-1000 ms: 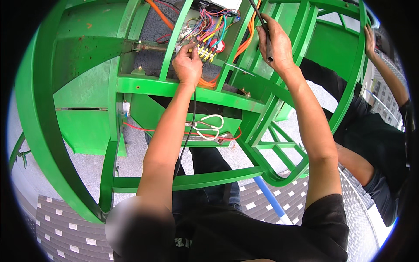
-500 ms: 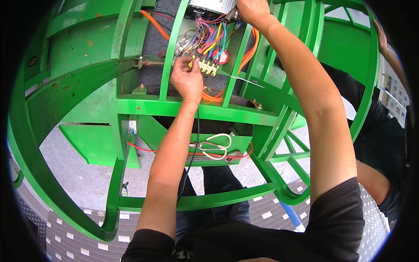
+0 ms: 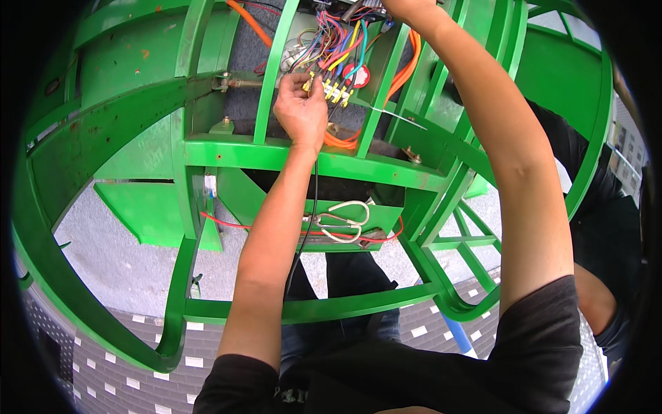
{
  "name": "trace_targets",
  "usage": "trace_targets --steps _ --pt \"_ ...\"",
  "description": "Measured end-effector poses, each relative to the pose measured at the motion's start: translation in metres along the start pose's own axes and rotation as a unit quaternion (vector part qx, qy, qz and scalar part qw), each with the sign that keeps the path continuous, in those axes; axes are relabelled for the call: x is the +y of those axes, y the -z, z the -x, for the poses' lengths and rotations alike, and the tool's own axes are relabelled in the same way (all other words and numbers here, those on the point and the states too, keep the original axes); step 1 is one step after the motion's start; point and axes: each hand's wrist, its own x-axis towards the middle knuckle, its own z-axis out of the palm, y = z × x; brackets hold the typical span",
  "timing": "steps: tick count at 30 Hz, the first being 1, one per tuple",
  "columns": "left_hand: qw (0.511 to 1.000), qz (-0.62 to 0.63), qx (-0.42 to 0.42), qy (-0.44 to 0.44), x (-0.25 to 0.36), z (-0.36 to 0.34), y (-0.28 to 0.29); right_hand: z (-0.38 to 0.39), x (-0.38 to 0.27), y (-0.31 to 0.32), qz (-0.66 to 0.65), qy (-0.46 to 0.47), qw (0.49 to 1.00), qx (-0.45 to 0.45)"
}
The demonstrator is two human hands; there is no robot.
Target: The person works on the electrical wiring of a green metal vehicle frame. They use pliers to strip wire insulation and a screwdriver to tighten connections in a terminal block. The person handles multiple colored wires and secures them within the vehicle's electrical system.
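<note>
The left hand [image 3: 301, 110] fingers pinch a small brass wire end [image 3: 307, 83], just beside the colored wires [image 3: 338, 48] inside the green frame [image 3: 207, 152]. It looks thin and bendy; better held by its tip. The right hand [image 3: 407, 7] is cut off, so I cannot tell its grip.

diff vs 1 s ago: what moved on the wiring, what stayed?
The right hand rose from beside the orange cable to the top edge; the dark tool it held is out of sight. The left hand stays pinched at the brass terminal row. The green frame and white cable loops are unchanged.
</note>
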Motion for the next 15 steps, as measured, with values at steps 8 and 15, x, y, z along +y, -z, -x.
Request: trace_targets --steps 8,15 --pt "0.997 0.058 -0.042 0.021 0.005 0.001 0.009 0.128 -0.088 0.054 -0.45 -0.128 0.87 -0.157" --pt "0.99 0.106 -0.07 0.069 -0.002 -0.001 0.015 0.148 -0.124 0.035 -0.387 -0.127 0.902 -0.142"
